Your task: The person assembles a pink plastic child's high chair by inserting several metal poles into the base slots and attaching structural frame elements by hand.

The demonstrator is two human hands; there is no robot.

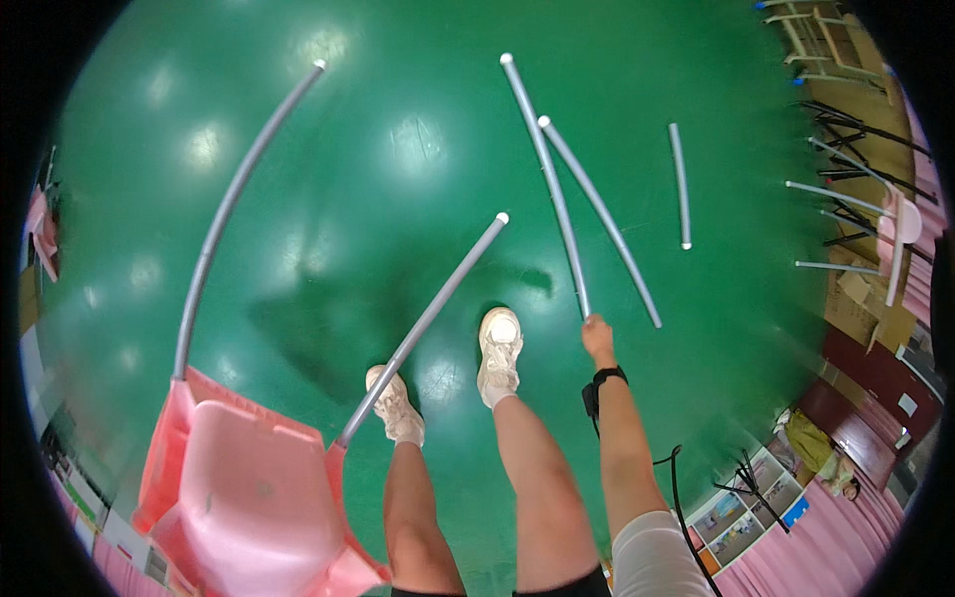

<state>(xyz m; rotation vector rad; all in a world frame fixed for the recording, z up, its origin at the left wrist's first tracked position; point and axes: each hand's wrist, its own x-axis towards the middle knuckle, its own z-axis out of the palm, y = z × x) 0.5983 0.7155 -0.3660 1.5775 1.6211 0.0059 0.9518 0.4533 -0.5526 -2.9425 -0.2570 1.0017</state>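
My right hand (598,341), with a black band at the wrist, is closed around the near end of a long grey metal tube (550,184) with a white cap at its far end. Beside that tube, a second grey tube (604,217) lies on the green floor, its white-capped end close to the first. Farther right is a shorter grey tube (680,186). A pink plastic chair seat (254,488) fills the lower left. Two grey legs with white caps, a left leg (230,204) and a right leg (428,318), stick out from it. My left hand is out of sight.
My feet in white shoes (500,348) stand between the pink seat and the held tube. Along the right side are a pink seat with grey legs (898,227), folded black frames (846,124), cardboard, and a white shelf unit (731,517) beside a pink curtain (826,537).
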